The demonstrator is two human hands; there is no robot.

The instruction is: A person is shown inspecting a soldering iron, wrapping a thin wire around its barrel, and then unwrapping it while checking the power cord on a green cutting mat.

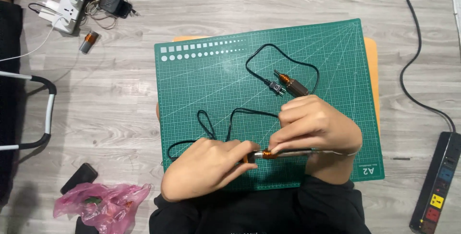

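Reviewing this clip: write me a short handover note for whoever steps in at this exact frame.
Left hand: grips the handle end of the soldering iron, held level over the green cutting mat.
Right hand: fingertips pinch the iron's metal barrel at the copper wire coil.
Its black cord loops across the mat to the plug, lying unplugged beside a second copper-wound piece.
Done: some copper turns sit on the barrel.
Left: cannot tell how many more turns are wanted; thin wire trails right.
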